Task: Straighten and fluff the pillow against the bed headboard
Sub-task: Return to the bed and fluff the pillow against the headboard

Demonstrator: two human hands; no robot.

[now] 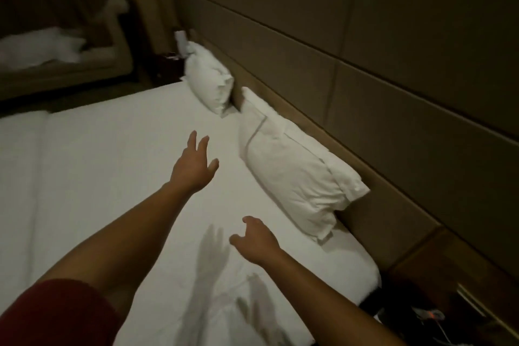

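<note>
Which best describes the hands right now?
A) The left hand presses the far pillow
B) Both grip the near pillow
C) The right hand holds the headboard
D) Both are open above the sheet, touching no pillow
D: the left hand and right hand are both open over the sheet, short of the near pillow, which leans on the headboard.
</note>
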